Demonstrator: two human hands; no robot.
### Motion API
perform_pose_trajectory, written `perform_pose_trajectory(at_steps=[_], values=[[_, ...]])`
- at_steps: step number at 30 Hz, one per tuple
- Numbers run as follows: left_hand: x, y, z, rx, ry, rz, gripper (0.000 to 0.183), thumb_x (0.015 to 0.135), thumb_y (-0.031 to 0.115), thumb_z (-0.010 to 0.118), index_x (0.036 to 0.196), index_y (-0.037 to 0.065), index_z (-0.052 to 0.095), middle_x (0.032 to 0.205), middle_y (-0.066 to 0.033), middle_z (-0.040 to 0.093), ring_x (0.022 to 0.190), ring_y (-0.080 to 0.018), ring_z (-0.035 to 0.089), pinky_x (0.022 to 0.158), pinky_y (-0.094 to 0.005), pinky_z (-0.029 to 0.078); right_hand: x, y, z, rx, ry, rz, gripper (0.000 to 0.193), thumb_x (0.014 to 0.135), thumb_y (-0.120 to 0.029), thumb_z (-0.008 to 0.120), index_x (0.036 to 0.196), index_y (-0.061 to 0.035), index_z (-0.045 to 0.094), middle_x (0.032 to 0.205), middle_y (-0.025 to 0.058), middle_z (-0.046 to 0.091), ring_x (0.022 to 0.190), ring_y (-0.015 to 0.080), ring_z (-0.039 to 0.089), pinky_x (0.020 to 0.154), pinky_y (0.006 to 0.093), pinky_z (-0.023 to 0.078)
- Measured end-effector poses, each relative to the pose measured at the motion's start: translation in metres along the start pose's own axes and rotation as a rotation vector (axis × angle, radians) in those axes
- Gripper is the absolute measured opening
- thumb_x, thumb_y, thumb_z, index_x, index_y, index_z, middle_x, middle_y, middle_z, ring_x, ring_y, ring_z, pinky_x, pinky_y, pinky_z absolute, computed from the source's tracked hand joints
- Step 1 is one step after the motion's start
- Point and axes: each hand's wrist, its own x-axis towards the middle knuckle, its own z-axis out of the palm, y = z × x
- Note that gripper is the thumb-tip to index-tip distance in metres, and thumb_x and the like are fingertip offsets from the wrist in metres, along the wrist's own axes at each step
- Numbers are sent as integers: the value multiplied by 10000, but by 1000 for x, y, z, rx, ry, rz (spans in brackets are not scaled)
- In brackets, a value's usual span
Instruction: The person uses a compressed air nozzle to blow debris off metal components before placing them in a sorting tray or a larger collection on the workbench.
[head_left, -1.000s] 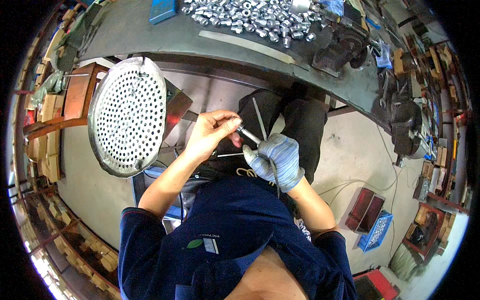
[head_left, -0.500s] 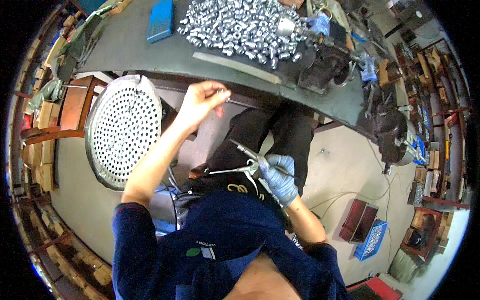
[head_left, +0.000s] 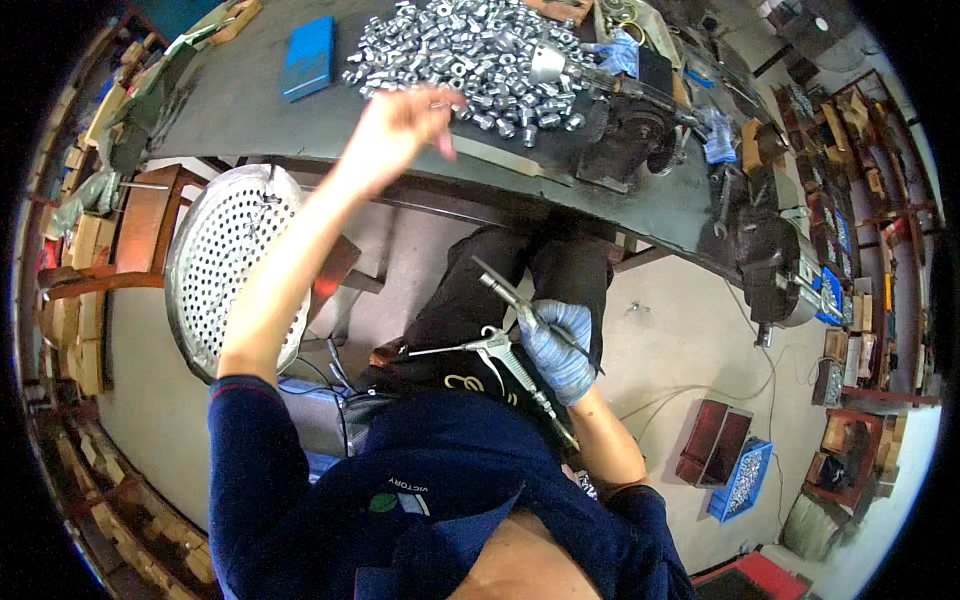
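The heap of small shiny silver metal fittings point(head_left: 470, 55) gleams on the dark, matt, scuffed tabletop point(head_left: 230, 110). The slim bright metal air gun point(head_left: 500, 350) sits in a pale blue knitted cloth glove point(head_left: 555, 345); the round perforated metal tray point(head_left: 225, 265) looks dull grey

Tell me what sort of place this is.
Likely a metalworking shop: a heap of small metal fittings on a dark workbench, a bench vise, and an air blow gun in the gloved right hand.
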Motion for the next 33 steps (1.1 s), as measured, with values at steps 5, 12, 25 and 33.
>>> perform_pose_trajectory(at_steps=[5, 12, 25, 33], values=[[-104, -11, 58, -417, -156, -274, 255, 892, 156, 551, 1056, -36, 585, 723, -91, 634, 660, -149, 622, 653, -281, 502, 11, -10, 7, -61, -70, -93, 280, 741, -82, 686, 530, -44, 506, 466, 130, 413, 379, 198, 409, 410, 305, 329], [-123, -32, 100, -713, -66, -429, 236, 867, 188, 595, 887, -47, 609, 642, -72, 590, 516, -144, 569, 501, -262, 490, 9, -12, 10, -252, -54, -235, 247, 700, -92, 702, 535, -52, 523, 492, 124, 472, 423, 246, 489, 427, 317, 367], [-149, -14, 90, -1325, -102, -470, 304, 912, 240, 507, 956, -54, 570, 549, -122, 556, 522, -259, 603, 661, -415, 532, -3, -22, 21, 275, -103, 18, 382, 855, -293, 588, 594, -14, 585, 533, 45, 547, 491, 106, 488, 465, 271, 379], [-204, 10, -7, 128, 47, -223, 197, 871, 65, 515, 1040, 3, 594, 930, -106, 670, 861, -181, 640, 789, -307, 491, -7, -22, 18, 381, -220, -59, 413, 859, -327, 587, 604, -1, 591, 579, 93, 596, 525, 150, 555, 513, 280, 435]])
